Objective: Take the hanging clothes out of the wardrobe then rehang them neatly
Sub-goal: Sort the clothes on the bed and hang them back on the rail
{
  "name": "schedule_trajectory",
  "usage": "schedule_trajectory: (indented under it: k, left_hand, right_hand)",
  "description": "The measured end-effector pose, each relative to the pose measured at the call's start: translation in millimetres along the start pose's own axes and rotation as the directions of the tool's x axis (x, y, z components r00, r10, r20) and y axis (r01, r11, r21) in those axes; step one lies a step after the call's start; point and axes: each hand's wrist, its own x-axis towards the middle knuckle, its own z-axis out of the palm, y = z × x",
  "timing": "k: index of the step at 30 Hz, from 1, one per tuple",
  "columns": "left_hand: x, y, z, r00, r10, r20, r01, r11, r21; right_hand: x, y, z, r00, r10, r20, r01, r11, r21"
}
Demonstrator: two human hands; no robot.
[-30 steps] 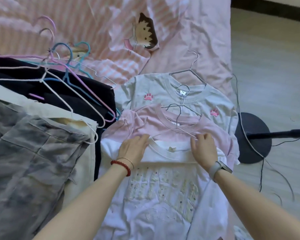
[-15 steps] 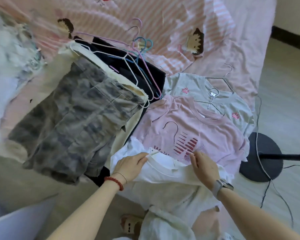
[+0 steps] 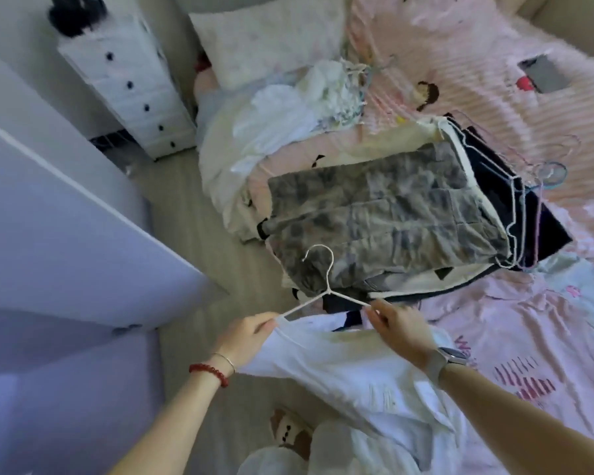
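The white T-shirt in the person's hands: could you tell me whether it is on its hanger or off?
On. The white hanger has both arms inside the white T-shirt; the left hand and right hand grip its shoulders.

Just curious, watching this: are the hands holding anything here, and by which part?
Yes: a white shirt on a white hanger. The left hand grips one shoulder end, the right hand pinches the other.

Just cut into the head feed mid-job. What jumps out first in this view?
Both hands hold a white T-shirt on a white hanger at lower centre: the left hand grips one shoulder, the right hand pinches the other. Behind them, grey camouflage trousers top a pile of clothes on the pink bed, with a pink T-shirt lying at right.
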Motion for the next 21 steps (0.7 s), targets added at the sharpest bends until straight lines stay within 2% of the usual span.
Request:
schedule_trajectory:
  k: [4,8,13,16,21]
  left_hand:
    - [-48.1,-72.6,-54.6,0.964,-0.15,-0.221,0.131,0.987,-0.097]
    - [-98.9,-140.2,-98.0,0.878,-0.3,-0.374,0.253,0.952,-0.172]
    - [-163.1,-205.4,-131.7,0.681,-0.437,-0.588,0.293,0.898,-0.328]
    - [-196.3,-232.6,-152.1,0.523,-0.498,-0.692,0.365,0.864,-0.346]
    - [-249.0,-264.3,-197.1,0.336,-0.451,-0.827,0.388,0.866,-0.315]
  right_hand:
    - [30.4,-97.3,26.2,0.977,-0.192,0.095,0.185,0.98,0.073]
    - [53.4,-202.1,52.2,0.894,-0.392,0.219,0.374,0.92,0.118]
    - [67.6,-324.3,71.3,0.736,-0.584,0.343,0.569,0.808,0.155]
    - [65.5,-387.8,77.4,0.62,-0.679,0.393,0.665,0.721,0.196]
    - [60.2,-474.3,80.4,0.4,-0.791,0.463,0.759,0.569,0.317]
